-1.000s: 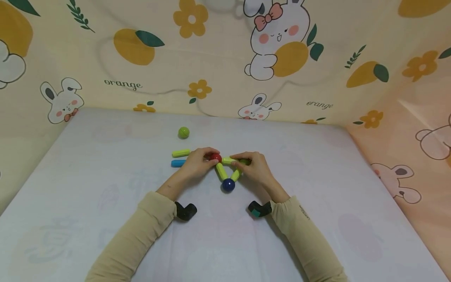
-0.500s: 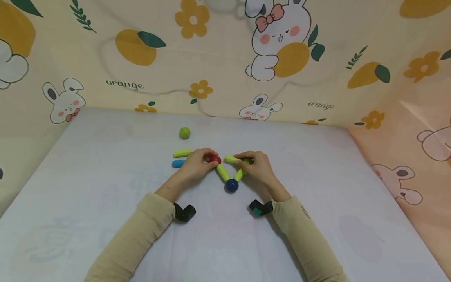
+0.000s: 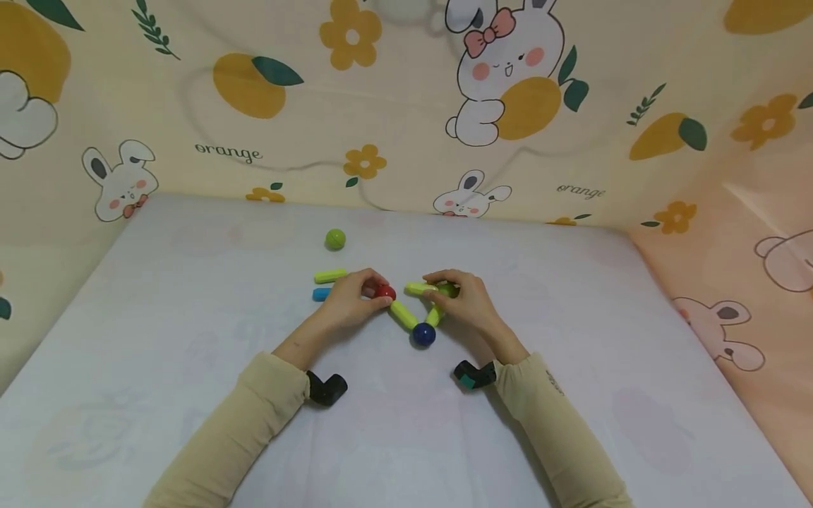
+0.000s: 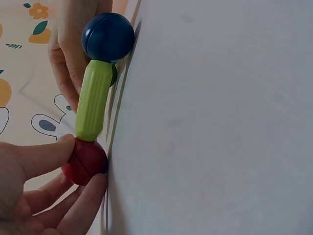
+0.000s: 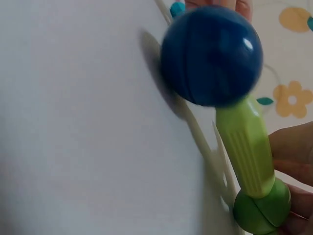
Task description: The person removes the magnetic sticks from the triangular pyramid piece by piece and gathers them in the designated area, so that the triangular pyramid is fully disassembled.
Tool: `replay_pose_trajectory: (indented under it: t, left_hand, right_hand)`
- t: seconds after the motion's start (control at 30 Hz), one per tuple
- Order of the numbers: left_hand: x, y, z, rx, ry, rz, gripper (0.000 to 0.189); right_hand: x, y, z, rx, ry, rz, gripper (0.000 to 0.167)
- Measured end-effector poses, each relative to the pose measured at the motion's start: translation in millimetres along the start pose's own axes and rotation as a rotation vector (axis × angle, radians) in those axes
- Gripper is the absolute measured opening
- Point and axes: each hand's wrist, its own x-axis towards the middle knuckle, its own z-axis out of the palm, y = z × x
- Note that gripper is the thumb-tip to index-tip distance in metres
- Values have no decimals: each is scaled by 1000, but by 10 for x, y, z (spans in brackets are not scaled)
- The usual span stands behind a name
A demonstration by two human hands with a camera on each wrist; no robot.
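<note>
In the head view, my left hand (image 3: 351, 302) pinches a red ball (image 4: 84, 164) between thumb and fingers. A yellow-green stick (image 3: 403, 315) runs from it to a dark blue ball (image 3: 423, 334), nearest the person. Another yellow-green stick (image 5: 247, 147) joins the blue ball to a green ball (image 5: 262, 206). My right hand (image 3: 466, 300) grips the green ball and a third yellow-green stick (image 3: 417, 288), whose free end points toward the red ball with a gap between. Together the pieces form an open V. Fingers partly cover the green ball.
Behind the left hand lie a loose yellow-green stick (image 3: 330, 276) and a blue stick (image 3: 321, 294), partly hidden by that hand. A light green ball (image 3: 335, 239) rests farther back. The white tabletop (image 3: 394, 437) meets a printed cloth backdrop (image 3: 381, 106).
The third stick's end has come away from the red ball, opening a gap between them. The left hand has shifted slightly left with the red ball; the blue ball has moved right.
</note>
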Motion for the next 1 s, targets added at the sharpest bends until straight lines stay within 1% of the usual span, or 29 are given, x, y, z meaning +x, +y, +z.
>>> replay_pose_trajectory:
  t: [0.17, 0.23, 0.33, 0.43, 0.57, 0.77, 1.0]
  left_hand:
    - [-39, 6, -13, -3, 8, 16, 30]
    - [-48, 8, -14, -3, 12, 17, 30]
    - [-55, 8, -14, -2, 18, 16, 30]
    - [-53, 2, -11, -1, 23, 19, 30]
    - [-49, 1, -9, 1, 26, 18, 29]
    - [-68, 10, -13, 13, 26, 14, 29]
    - [-52, 20, -3, 31, 15, 18, 27]
  right_hand:
    - [-74, -88, -4, -20, 58, -105, 30]
    - [-111, -143, 7, -8, 65, -150, 30]
    - [-161, -207, 40, 7, 30, -195, 30]
    - [-198, -231, 87, -11, -12, -226, 29]
    - [-210, -225, 131, -60, -35, -245, 26]
    - [-209, -222, 166, -128, -43, -224, 17]
    - [-237, -216, 161, -131, -35, -221, 17]
